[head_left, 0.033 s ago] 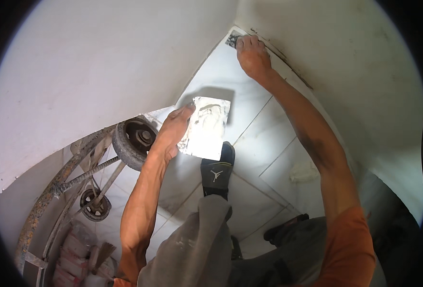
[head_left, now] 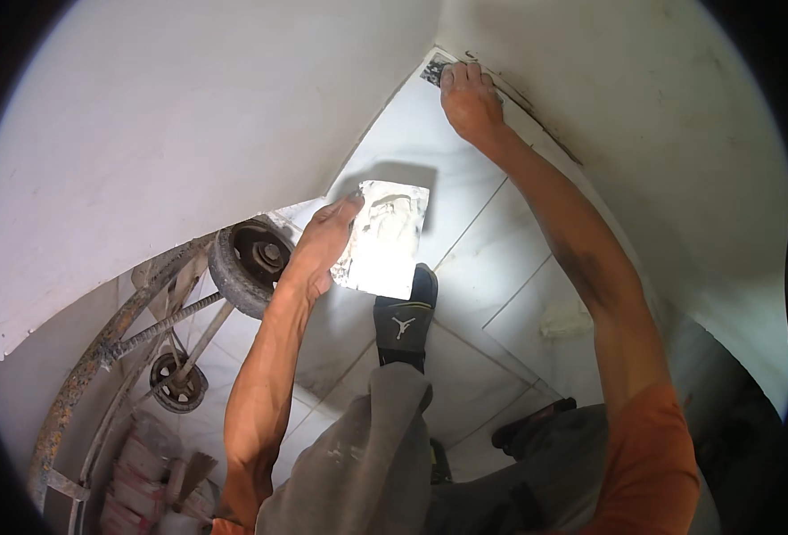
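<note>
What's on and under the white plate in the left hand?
The white plate carries smeared whitish material. Below, the dark shoe and tiled floor show past its edges. Its underside and whatever lies directly beneath are covered.

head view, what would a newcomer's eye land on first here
Probably the brightly lit white board, held in the left hand near the middle of the picture. Next, the right hand, out by the far corner, at a small speckled rectangle. Then the dark wheel and rust-spotted bar at left.

A paste-smeared white rectangular board (head_left: 387,242) is facing up; a dark-blotched flat piece (head_left: 432,70) is sitting well beyond it.
</note>
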### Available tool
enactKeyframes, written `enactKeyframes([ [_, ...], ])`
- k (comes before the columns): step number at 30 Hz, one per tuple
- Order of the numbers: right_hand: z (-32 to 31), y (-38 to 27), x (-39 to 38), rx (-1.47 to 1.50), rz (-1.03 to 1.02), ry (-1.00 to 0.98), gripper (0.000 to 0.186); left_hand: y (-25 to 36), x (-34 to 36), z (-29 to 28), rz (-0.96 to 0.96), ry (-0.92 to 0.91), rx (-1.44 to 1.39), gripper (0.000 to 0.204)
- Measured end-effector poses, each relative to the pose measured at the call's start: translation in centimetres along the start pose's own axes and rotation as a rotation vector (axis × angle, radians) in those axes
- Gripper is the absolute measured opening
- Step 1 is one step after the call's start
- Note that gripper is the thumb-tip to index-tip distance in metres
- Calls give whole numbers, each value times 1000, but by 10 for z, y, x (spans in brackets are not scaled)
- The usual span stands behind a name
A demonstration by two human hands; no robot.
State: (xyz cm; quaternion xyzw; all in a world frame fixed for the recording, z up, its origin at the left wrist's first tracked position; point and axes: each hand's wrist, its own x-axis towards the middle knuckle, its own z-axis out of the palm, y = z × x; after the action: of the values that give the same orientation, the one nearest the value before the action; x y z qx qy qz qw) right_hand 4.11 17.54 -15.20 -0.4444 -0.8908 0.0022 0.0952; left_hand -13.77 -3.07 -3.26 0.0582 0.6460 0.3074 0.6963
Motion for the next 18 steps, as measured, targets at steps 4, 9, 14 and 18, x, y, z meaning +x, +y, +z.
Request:
enactKeyframes([
  [4,18,9,2,-140,-55,-58,27,-1,2,9,23,9,-22,41],
  [9,-1,-10,-16,48,-219,-84,27,-1,-4,-3,35,25,-32,39],
  [14,4,16,-23,-61,52,78,26,2,-6,11,49,12,-12,39],
  [18,0,5,-37,25,-148,-54,22,1,-6,8,40,20,-35,39],
])
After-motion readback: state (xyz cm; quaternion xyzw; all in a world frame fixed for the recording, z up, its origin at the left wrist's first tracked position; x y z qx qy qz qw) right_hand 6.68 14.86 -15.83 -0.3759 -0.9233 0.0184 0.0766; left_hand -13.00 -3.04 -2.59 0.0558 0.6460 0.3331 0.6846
